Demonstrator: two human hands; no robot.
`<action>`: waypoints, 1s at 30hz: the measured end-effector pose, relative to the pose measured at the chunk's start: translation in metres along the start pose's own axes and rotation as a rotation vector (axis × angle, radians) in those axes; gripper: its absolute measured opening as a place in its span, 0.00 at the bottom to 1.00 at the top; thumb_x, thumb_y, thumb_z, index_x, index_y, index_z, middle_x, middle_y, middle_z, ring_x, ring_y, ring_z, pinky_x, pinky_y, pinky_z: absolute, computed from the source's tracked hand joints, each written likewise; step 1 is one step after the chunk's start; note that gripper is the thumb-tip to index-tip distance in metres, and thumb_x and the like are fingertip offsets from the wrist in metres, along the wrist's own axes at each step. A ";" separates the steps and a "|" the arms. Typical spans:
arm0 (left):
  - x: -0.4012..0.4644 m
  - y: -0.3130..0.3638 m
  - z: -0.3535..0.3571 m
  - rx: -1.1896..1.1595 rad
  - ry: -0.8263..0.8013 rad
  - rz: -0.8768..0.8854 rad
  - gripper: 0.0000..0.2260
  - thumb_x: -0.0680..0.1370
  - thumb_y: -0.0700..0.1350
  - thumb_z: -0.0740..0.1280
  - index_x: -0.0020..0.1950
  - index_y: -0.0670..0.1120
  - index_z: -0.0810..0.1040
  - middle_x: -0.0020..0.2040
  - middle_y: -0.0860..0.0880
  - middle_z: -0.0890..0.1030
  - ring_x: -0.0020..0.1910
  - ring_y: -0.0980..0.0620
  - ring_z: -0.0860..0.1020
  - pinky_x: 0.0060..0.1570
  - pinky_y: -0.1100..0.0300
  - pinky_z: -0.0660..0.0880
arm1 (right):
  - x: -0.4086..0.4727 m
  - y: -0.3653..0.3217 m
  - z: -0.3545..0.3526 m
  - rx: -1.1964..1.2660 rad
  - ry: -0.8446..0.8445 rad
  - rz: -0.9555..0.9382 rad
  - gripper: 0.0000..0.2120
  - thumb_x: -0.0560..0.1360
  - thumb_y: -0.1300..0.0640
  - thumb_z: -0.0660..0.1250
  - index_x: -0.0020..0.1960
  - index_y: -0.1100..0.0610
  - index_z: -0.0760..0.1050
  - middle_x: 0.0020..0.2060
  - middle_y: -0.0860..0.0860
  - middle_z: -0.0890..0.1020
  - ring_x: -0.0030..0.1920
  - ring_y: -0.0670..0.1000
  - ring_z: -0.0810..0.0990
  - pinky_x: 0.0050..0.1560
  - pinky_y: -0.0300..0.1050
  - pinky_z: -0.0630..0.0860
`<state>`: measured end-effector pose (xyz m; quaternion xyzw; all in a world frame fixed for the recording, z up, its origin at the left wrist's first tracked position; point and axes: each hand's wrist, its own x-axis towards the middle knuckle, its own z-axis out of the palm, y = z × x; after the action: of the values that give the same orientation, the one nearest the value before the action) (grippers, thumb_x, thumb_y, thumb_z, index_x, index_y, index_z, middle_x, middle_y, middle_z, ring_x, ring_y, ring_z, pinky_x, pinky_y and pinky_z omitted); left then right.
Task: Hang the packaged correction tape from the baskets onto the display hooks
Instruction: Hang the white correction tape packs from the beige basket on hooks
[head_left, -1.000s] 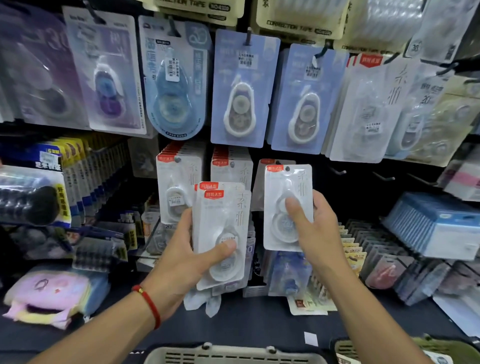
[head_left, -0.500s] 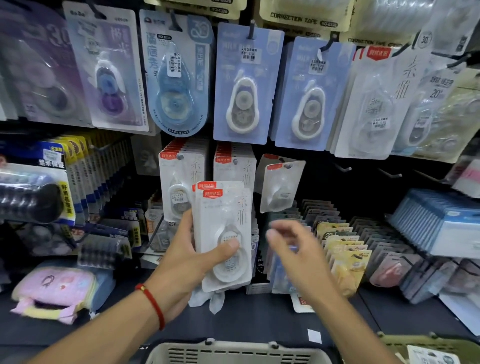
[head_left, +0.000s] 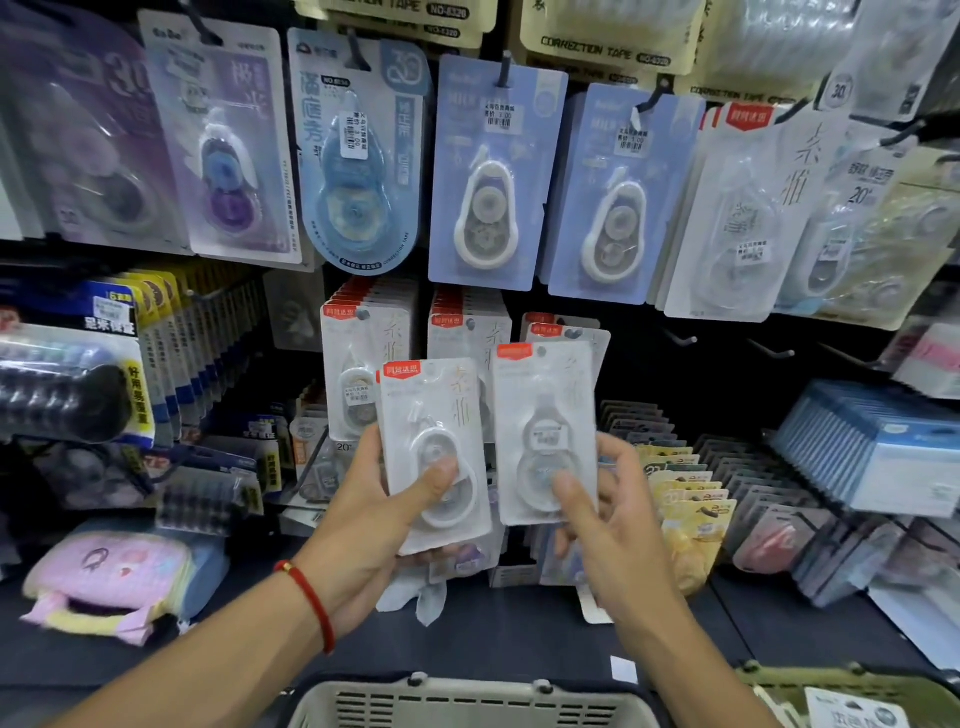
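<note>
My left hand (head_left: 363, 525) grips a small stack of white correction tape packs (head_left: 431, 431) with red top labels, thumb across the front. My right hand (head_left: 608, 530) pinches a single matching pack (head_left: 545, 415) upright beside the stack, thumb on its blister. Just behind and above it, a few of the same packs hang on a display hook (head_left: 563, 332). Two fuller rows of these packs (head_left: 363, 332) hang on hooks to the left. A beige basket (head_left: 467, 701) sits at the bottom edge below my hands.
Two bare hooks (head_left: 680, 338) stick out to the right of the hung packs. Larger blue and purple tape packs (head_left: 488, 182) hang on the row above. A green basket (head_left: 831, 686) with a pack in it sits bottom right. Card racks (head_left: 691, 483) stand behind my right hand.
My right hand let go of the pack it had placed on the hook, came down to the stack in my left hand, and now holds a fresh single pack.
</note>
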<state>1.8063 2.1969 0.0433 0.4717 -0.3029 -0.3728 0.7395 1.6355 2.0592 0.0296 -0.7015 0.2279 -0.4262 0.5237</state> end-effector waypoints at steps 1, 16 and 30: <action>0.000 0.000 -0.001 0.001 0.008 -0.006 0.28 0.71 0.50 0.79 0.69 0.60 0.76 0.62 0.51 0.85 0.57 0.45 0.86 0.43 0.46 0.84 | 0.004 0.000 -0.004 -0.019 0.063 -0.008 0.14 0.83 0.50 0.68 0.67 0.42 0.70 0.53 0.50 0.86 0.31 0.53 0.80 0.33 0.53 0.79; 0.001 -0.003 0.003 0.045 0.053 -0.029 0.25 0.71 0.47 0.77 0.67 0.59 0.77 0.59 0.50 0.86 0.54 0.46 0.87 0.42 0.44 0.85 | 0.025 -0.002 -0.021 -0.041 0.165 0.041 0.22 0.80 0.43 0.70 0.72 0.45 0.73 0.56 0.48 0.87 0.45 0.50 0.87 0.49 0.56 0.85; -0.006 -0.007 0.009 0.153 -0.025 -0.007 0.29 0.74 0.38 0.78 0.71 0.54 0.74 0.63 0.46 0.85 0.62 0.44 0.84 0.65 0.37 0.79 | -0.007 0.005 0.014 -0.221 -0.273 0.111 0.10 0.78 0.43 0.74 0.56 0.44 0.80 0.50 0.42 0.87 0.44 0.46 0.85 0.45 0.48 0.85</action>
<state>1.7938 2.1960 0.0395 0.5233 -0.3383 -0.3568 0.6960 1.6445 2.0701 0.0212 -0.7925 0.2382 -0.2700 0.4923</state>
